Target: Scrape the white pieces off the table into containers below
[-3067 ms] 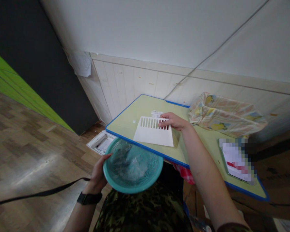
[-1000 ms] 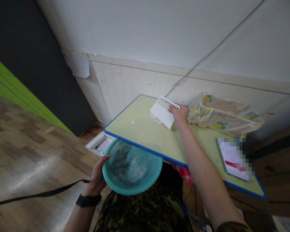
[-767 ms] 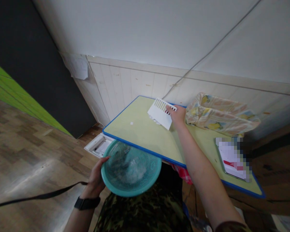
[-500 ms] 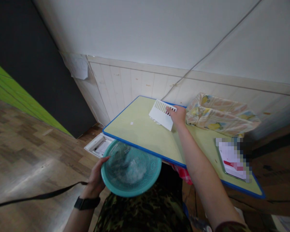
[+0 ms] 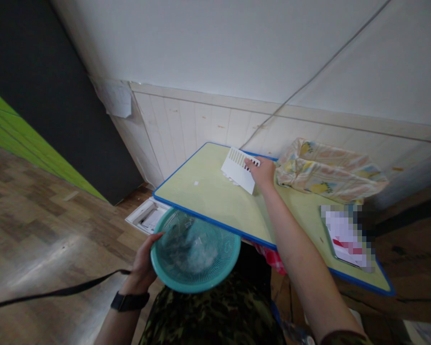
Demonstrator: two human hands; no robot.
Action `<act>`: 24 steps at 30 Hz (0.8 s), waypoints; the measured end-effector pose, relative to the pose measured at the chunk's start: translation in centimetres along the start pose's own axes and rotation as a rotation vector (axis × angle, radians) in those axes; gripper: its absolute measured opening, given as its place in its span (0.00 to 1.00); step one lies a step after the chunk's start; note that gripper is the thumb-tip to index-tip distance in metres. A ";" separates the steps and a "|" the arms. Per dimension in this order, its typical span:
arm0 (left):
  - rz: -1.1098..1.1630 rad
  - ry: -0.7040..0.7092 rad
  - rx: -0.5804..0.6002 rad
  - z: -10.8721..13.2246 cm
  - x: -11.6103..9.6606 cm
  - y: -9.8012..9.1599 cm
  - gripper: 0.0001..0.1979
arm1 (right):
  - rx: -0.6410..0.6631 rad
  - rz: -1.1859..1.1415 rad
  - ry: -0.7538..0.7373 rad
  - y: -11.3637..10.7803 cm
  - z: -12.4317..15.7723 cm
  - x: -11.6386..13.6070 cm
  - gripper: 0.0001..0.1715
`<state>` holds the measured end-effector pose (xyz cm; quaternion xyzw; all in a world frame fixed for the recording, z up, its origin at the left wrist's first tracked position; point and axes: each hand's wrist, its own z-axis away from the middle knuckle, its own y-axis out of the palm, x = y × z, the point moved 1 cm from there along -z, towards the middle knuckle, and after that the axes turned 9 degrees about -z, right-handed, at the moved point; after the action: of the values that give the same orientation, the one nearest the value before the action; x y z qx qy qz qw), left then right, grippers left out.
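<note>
My left hand (image 5: pixel 145 261) grips the left rim of a teal plastic basket (image 5: pixel 196 285) with perforated walls, held against the near edge of the table. Inside the basket lie clear, crumpled-looking plastic pieces (image 5: pixel 197 247) that I cannot make out singly. My right hand (image 5: pixel 262 171) reaches over the table and is closed on the right end of a white slotted piece (image 5: pixel 238 176), flat with a row of cut-out slots along its far side. It is tilted over the tabletop, and small whitish bits show under its near left edge.
The yellow-green table (image 5: pixel 208 191) has a blue edge and stands at the wall. On it are a small white scrap (image 5: pixel 196 183), a lemon-patterned cloth bin (image 5: pixel 323 177) and a blurred-out flat device (image 5: pixel 346 239). A white open box (image 5: pixel 145 215) is below left. A grey cable (image 5: pixel 309 81) crosses the wall.
My right hand and the white slotted piece have shifted very slightly to the left. My left hand and the basket stay nearly where they were.
</note>
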<state>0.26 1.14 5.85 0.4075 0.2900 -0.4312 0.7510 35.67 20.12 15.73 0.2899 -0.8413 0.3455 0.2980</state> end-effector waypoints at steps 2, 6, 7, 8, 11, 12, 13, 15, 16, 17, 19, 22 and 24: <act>0.002 -0.003 0.005 0.0 0.0 0.0 0.13 | 0.006 -0.007 -0.006 -0.1 0.0 0.2 0.19; 0.004 -0.018 0.016 -0.2 0.1 -0.2 0.12 | -0.004 0.011 -0.025 -0.1 0.2 0.6 0.19; 0.003 -0.016 0.017 -0.2 0.1 -0.2 0.12 | 0.004 0.013 -0.029 -0.1 0.2 0.6 0.19; 0.003 -0.011 0.019 -0.2 0.1 -0.2 0.12 | 0.018 0.009 -0.033 0.0 0.3 0.7 0.19; 0.007 -0.001 0.010 -0.1 0.0 0.0 0.12 | 0.044 -0.031 -0.058 0.1 0.4 0.9 0.19; 0.008 -0.001 0.005 -0.1 0.0 0.0 0.12 | 0.037 -0.038 -0.065 0.1 0.4 0.9 0.19; 0.010 -0.002 0.002 0.0 -0.1 0.1 0.12 | 0.025 -0.034 -0.070 0.1 0.4 0.9 0.19; 0.016 -0.010 0.000 0.0 -0.1 0.2 0.12 | 0.004 -0.011 -0.069 0.1 0.4 0.8 0.19; 0.019 -0.013 0.003 0.0 -0.1 0.2 0.12 | 0.004 0.001 -0.066 0.2 0.5 0.8 0.19; 0.022 -0.015 0.006 0.0 -0.1 0.2 0.12 | 0.012 0.010 -0.065 0.2 0.5 0.8 0.19; 0.024 -0.015 0.012 -0.1 0.0 0.1 0.12 | 0.036 0.018 -0.073 0.3 0.6 0.9 0.19; 0.017 -0.017 0.009 -0.3 0.1 -0.1 0.13 | 0.059 0.014 -0.101 0.5 0.8 1.2 0.19; 0.009 -0.015 0.005 -0.3 0.1 -0.2 0.13 | 0.054 0.008 -0.115 0.5 0.9 1.5 0.19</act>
<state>0.14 1.33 5.52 0.4073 0.2814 -0.4315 0.7542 34.07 19.32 16.01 0.3139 -0.8486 0.3518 0.2398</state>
